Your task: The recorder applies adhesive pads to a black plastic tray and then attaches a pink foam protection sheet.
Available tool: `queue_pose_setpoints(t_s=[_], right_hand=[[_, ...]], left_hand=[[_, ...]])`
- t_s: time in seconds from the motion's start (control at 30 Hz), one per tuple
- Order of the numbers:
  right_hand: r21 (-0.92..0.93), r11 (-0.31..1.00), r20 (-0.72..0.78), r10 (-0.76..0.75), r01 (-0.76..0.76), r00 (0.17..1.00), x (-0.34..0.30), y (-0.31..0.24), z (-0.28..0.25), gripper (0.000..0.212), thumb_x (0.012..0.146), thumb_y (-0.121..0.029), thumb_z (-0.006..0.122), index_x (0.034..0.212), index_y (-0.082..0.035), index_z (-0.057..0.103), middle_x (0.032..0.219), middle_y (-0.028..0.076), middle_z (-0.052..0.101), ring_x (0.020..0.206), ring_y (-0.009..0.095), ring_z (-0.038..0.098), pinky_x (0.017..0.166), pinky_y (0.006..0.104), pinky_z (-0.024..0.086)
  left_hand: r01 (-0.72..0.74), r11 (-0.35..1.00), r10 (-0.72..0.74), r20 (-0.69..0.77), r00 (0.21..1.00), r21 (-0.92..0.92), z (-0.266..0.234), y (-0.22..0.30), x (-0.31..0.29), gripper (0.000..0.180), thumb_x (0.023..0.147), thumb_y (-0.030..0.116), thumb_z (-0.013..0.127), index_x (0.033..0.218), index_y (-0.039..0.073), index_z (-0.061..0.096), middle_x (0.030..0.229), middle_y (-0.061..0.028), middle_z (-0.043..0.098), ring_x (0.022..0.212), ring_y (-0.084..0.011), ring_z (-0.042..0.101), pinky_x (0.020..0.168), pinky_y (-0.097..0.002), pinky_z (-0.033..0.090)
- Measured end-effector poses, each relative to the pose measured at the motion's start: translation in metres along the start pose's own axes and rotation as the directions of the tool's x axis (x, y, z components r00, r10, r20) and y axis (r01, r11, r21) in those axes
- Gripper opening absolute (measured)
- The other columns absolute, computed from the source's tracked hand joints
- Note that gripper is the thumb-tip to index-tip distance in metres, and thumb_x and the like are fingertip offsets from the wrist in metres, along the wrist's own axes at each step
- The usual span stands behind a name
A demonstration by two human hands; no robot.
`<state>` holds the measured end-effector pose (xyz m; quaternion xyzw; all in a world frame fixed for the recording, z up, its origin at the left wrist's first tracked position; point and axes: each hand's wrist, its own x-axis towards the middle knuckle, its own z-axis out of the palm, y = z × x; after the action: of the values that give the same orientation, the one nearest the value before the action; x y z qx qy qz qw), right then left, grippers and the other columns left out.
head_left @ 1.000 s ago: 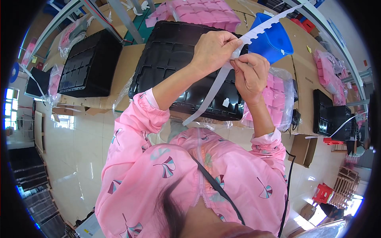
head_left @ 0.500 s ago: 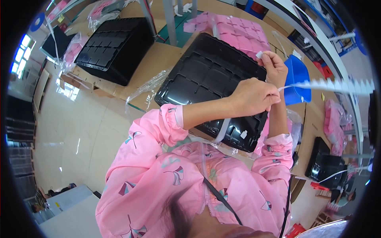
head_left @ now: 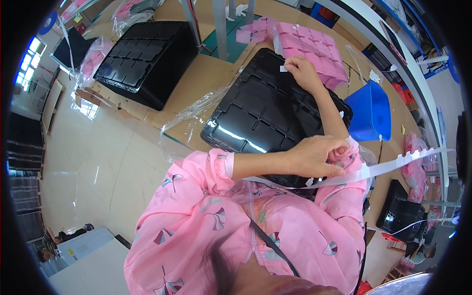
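Head view; left hand (head_left: 314, 156) pinches one label strip (head_left: 388, 167); right hand (head_left: 303, 73) on one black tray (head_left: 265, 113)

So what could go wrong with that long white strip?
The strip hangs far past the left hand, so it might snag on the blue bin. The right hand presses a small label near the black tray's edge; it could go on crooked.

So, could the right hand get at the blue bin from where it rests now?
Probably yes. The right hand rests at the far edge of the black tray, holding a small white label, and the blue bin stands open just beside that arm with nothing between them.
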<state>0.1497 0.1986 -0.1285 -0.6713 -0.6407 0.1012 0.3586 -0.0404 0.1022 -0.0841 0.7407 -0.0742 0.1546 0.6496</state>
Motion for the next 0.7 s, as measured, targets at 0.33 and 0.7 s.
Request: queue_pose_setpoints(t_s=[0.33, 0.7], right_hand=[[-0.290, 0.957, 0.329, 0.094, 0.006, 0.940, 0.059, 0.010, 0.022, 0.013, 0.079, -0.012, 0.056, 0.083, -0.001, 0.061, 0.086, 0.015, 0.057, 0.084, 0.029, 0.056, 0.075, 0.0359, 0.042], [-0.428, 0.901, 0.361, 0.096, 0.073, 0.928, 0.076, 0.015, 0.043, 0.007, 0.080, -0.011, 0.056, 0.080, -0.005, 0.058, 0.090, 0.014, 0.051, 0.089, 0.031, 0.053, 0.072, 0.0382, 0.041]], left_hand=[[-0.076, 0.991, 0.048, -0.229, 0.972, -0.114, -0.017, -0.003, -0.012, 0.031, 0.080, 0.006, 0.063, 0.110, 0.001, 0.054, 0.116, -0.0120, 0.043, 0.075, -0.0088, 0.060, 0.065, -0.0193, 0.049], [-0.060, 0.972, -0.005, -0.271, 0.962, -0.229, -0.028, -0.007, -0.019, 0.029, 0.081, 0.007, 0.062, 0.108, 0.001, 0.055, 0.119, -0.0110, 0.041, 0.080, -0.0103, 0.061, 0.071, -0.0217, 0.051]])
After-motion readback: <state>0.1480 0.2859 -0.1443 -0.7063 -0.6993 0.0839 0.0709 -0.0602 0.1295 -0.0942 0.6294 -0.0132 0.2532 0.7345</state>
